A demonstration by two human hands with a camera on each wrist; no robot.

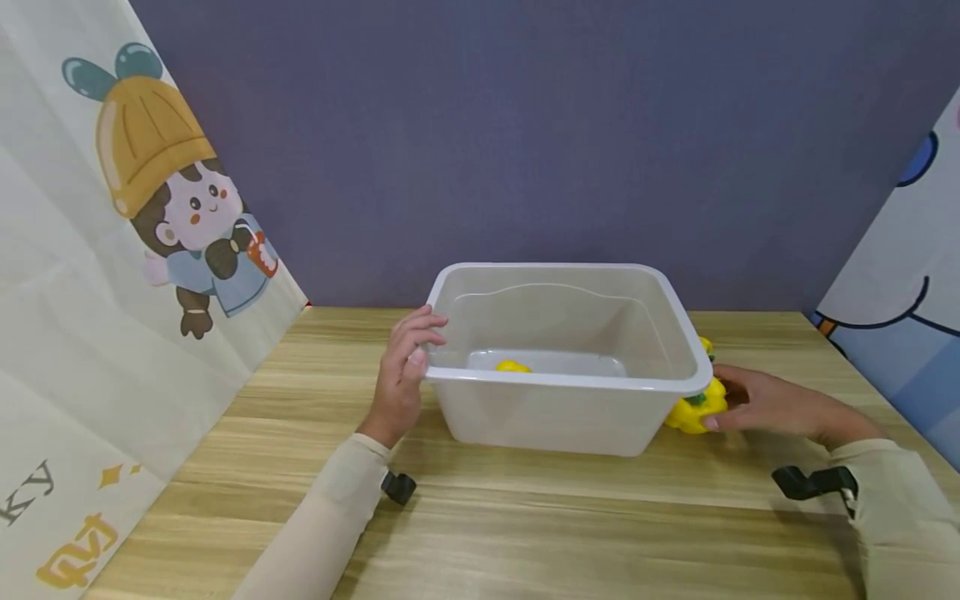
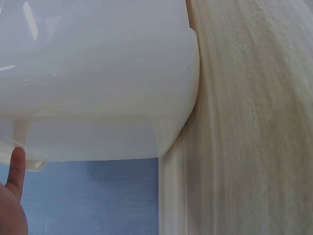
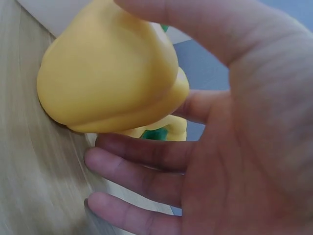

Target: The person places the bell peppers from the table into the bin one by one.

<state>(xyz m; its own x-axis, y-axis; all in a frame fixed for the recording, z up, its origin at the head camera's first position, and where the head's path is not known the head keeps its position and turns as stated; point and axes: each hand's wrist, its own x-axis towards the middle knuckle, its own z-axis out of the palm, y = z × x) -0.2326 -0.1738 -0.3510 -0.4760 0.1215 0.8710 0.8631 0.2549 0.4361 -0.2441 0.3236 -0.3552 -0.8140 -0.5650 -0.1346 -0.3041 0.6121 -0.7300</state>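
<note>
A pale plastic bin (image 1: 547,417) stands on the table, its rim facing up. My left hand (image 1: 405,367) holds the bin's left rim near the front corner, fingers over the edge. In the left wrist view one finger (image 2: 17,169) lies against the bin by the rim. Right of the bin, my right hand (image 1: 780,404) grips a yellow bell pepper (image 1: 697,408) between thumb and fingers, as the right wrist view shows with the pepper (image 3: 110,68) close up. Behind it a second yellow pepper (image 1: 707,343) with a green stem partly shows. Another yellow piece (image 1: 513,366) lies inside the bin, mostly hidden by the front rim.
The wood-grain table (image 1: 525,525) meets a dark blue-grey panel (image 1: 555,133) just behind the bin. White printed sheets, one with a cartoon figure (image 1: 202,200), flank the table on both sides. A black mount (image 1: 813,483) sticks out from the right wrist.
</note>
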